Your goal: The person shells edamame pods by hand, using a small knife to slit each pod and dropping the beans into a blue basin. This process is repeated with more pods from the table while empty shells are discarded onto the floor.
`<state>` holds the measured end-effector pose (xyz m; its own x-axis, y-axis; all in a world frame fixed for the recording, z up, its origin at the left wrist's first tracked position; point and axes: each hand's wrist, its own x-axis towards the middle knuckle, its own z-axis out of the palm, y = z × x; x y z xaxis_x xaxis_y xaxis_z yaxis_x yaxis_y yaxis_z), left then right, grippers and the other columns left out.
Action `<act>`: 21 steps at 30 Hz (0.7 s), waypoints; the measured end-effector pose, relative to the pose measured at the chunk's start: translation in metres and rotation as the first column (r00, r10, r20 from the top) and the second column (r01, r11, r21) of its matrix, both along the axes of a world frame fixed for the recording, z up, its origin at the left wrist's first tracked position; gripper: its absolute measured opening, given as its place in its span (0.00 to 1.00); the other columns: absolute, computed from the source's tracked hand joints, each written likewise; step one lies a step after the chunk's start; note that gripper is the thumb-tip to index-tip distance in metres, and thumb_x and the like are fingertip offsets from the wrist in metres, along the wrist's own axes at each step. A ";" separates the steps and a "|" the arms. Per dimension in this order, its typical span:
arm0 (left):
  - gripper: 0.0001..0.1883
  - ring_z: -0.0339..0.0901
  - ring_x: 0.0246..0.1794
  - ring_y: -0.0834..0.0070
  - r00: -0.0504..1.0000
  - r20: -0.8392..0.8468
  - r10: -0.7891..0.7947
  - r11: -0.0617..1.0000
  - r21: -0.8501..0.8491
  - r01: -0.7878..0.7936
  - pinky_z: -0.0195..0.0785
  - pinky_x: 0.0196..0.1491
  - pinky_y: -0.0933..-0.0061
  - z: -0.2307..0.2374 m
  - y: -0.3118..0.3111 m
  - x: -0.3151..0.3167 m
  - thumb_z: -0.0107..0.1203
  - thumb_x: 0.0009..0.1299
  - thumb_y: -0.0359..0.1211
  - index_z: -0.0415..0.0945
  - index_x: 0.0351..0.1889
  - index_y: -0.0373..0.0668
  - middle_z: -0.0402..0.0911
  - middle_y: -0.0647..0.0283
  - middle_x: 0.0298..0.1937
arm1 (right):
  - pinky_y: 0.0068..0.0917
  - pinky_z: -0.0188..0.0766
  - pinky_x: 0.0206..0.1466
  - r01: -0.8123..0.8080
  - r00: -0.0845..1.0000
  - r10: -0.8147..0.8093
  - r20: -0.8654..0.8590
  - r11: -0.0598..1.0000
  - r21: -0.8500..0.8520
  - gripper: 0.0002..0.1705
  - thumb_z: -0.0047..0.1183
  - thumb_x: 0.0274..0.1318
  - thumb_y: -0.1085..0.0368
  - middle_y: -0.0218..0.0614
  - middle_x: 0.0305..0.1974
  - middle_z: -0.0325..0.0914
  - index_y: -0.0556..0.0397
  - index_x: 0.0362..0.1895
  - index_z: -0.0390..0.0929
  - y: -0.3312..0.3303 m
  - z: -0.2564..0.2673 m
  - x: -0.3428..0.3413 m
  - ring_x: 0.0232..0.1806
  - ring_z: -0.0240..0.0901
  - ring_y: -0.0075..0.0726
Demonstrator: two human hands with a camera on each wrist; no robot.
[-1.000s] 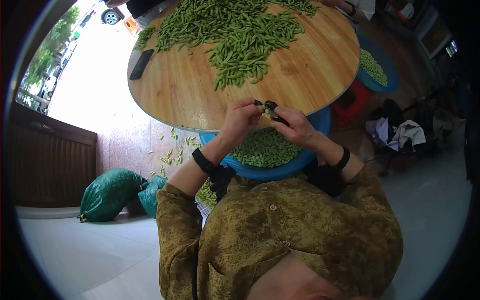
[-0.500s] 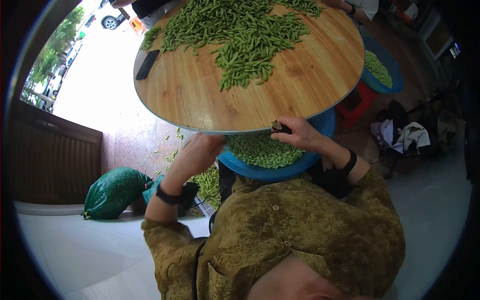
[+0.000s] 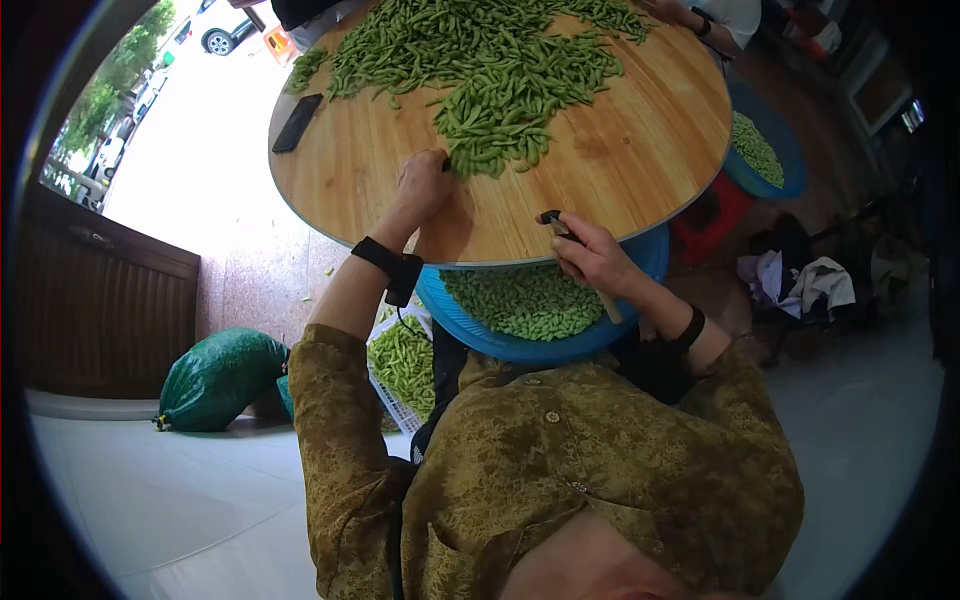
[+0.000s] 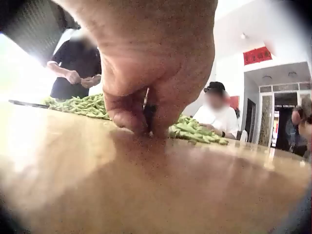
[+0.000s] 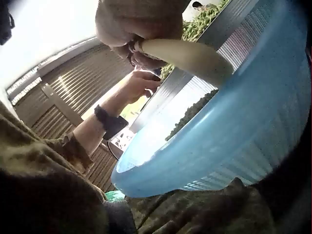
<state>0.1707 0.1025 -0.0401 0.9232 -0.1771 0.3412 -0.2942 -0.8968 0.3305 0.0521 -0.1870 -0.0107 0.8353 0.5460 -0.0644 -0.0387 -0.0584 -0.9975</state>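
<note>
My left hand [image 3: 425, 185] reaches to the near tip of a heap of green bean pods [image 3: 500, 125] on the round wooden table [image 3: 640, 150]. Its fingers bend down to the tabletop in the left wrist view, with something dark between them; whether they pinch a pod I cannot tell. My right hand [image 3: 598, 262] grips a tool with a smooth pale handle [image 5: 190, 56], held over the table's near edge and a blue basin [image 5: 214, 141]. Black covering shows at its thumb tip. Shelled green beans [image 3: 525, 303] lie in the basin, close against my lap.
A black phone [image 3: 297, 122] lies at the table's left. A white basket [image 3: 399, 408] of pods stands on the floor by my left side, beyond it a green sack [image 3: 222, 380]. Another blue basin [image 3: 792, 188] stands at right. Two people [image 4: 77, 68] sit or stand across the table.
My hands were together over the basin; then the left hand dropped away to the left and now reaches forward to the pods. The right hand stays near the table edge, turned so the pale handle shows.
</note>
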 end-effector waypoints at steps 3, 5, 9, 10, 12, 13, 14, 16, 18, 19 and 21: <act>0.12 0.78 0.30 0.52 0.999 -0.046 -0.010 0.990 -0.140 0.003 0.70 0.35 0.58 0.005 0.000 -0.004 0.58 0.57 0.33 0.76 0.33 0.33 0.78 0.48 0.27 | 0.17 0.57 0.19 -0.027 1.000 0.028 -0.005 0.995 0.095 0.18 0.42 0.66 0.63 0.25 0.21 0.63 0.59 0.56 0.65 -0.001 0.000 0.006 0.18 0.59 0.15; 0.11 0.79 0.27 0.57 0.999 -0.047 -0.018 0.965 -0.261 0.005 0.71 0.30 0.62 0.013 -0.005 -0.021 0.58 0.59 0.32 0.76 0.33 0.33 0.79 0.51 0.26 | 0.17 0.58 0.18 0.018 0.991 0.007 -0.132 0.981 0.193 0.20 0.41 0.66 0.64 0.26 0.22 0.64 0.57 0.59 0.64 0.003 0.004 0.006 0.18 0.59 0.16; 0.05 0.73 0.18 0.78 0.810 -0.397 -0.432 0.450 -0.873 -0.189 0.61 0.18 0.78 0.048 -0.040 -0.074 0.55 0.66 0.30 0.77 0.33 0.37 0.77 0.64 0.23 | 0.15 0.57 0.17 0.088 0.967 0.008 -0.256 0.929 0.360 0.21 0.40 0.67 0.64 0.27 0.22 0.65 0.54 0.62 0.63 0.016 0.007 0.007 0.18 0.59 0.17; 0.04 0.70 0.16 0.83 0.755 -0.387 -0.529 0.335 -0.913 -0.234 0.56 0.17 0.83 0.051 -0.048 -0.084 0.53 0.68 0.29 0.77 0.34 0.38 0.75 0.67 0.22 | 0.15 0.57 0.17 0.051 0.961 0.063 -0.269 0.917 0.395 0.20 0.40 0.67 0.64 0.28 0.23 0.65 0.53 0.62 0.63 0.017 0.007 0.007 0.18 0.59 0.17; 0.04 0.68 0.15 0.82 0.730 -0.395 -0.557 0.312 -0.915 -0.256 0.56 0.16 0.82 0.055 -0.062 -0.096 0.54 0.67 0.28 0.77 0.33 0.38 0.75 0.67 0.22 | 0.13 0.56 0.16 -0.017 0.937 0.166 -0.307 0.901 0.434 0.19 0.39 0.68 0.63 0.28 0.26 0.66 0.51 0.61 0.63 0.019 0.005 0.008 0.19 0.60 0.17; 0.04 0.67 0.15 0.82 0.714 -0.397 -0.577 0.286 -0.917 -0.278 0.55 0.16 0.82 0.054 -0.067 -0.099 0.55 0.67 0.28 0.77 0.32 0.37 0.74 0.66 0.21 | 0.13 0.56 0.16 -0.015 0.937 0.163 -0.309 0.902 0.432 0.19 0.39 0.68 0.63 0.28 0.26 0.66 0.51 0.61 0.63 0.018 0.006 0.006 0.19 0.60 0.17; 0.03 0.67 0.14 0.82 0.703 -0.398 -0.590 0.266 -0.917 -0.296 0.56 0.17 0.82 0.053 -0.069 -0.100 0.55 0.66 0.28 0.76 0.32 0.37 0.74 0.66 0.21 | 0.13 0.56 0.16 -0.003 0.928 0.175 -0.328 0.885 0.465 0.18 0.38 0.68 0.64 0.28 0.27 0.66 0.51 0.60 0.63 0.017 0.010 0.003 0.20 0.60 0.17; 0.03 0.67 0.15 0.82 0.716 -0.386 -0.583 0.269 -0.922 -0.278 0.56 0.17 0.82 0.051 -0.071 -0.100 0.55 0.66 0.27 0.76 0.32 0.37 0.74 0.66 0.21 | 0.12 0.55 0.16 0.008 0.917 0.191 -0.350 0.868 0.496 0.17 0.38 0.68 0.64 0.28 0.28 0.66 0.51 0.59 0.64 0.017 0.013 -0.001 0.20 0.60 0.17; 0.03 0.67 0.15 0.82 0.730 -0.371 -0.574 0.272 -0.927 -0.257 0.56 0.17 0.82 0.049 -0.072 -0.099 0.55 0.65 0.27 0.76 0.32 0.37 0.74 0.66 0.21 | 0.12 0.56 0.16 -0.008 0.904 0.253 -0.345 0.816 0.578 0.16 0.38 0.68 0.65 0.28 0.29 0.66 0.51 0.58 0.64 0.014 0.013 -0.002 0.21 0.59 0.16; 0.03 0.67 0.15 0.82 0.734 -0.357 -0.577 0.258 -0.933 -0.251 0.56 0.18 0.82 0.048 -0.072 -0.100 0.55 0.65 0.27 0.76 0.32 0.37 0.74 0.66 0.21 | 0.12 0.56 0.16 -0.009 0.903 0.255 -0.347 0.817 0.577 0.16 0.38 0.68 0.65 0.28 0.29 0.66 0.51 0.58 0.64 0.014 0.011 -0.002 0.21 0.59 0.16; 0.03 0.67 0.15 0.82 0.738 -0.343 -0.581 0.246 -0.938 -0.242 0.57 0.18 0.82 0.048 -0.073 -0.100 0.55 0.65 0.27 0.76 0.32 0.37 0.74 0.66 0.21 | 0.12 0.56 0.17 -0.035 0.914 0.250 -0.320 0.833 0.552 0.17 0.38 0.68 0.65 0.28 0.29 0.66 0.51 0.59 0.63 0.014 0.009 -0.001 0.21 0.59 0.16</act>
<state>0.0703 0.0297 0.0078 0.9391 -0.3152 -0.1367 0.2085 0.2064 0.9560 0.0511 -0.1733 -0.0019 0.7184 0.6955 -0.0153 -0.4369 0.4340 -0.7879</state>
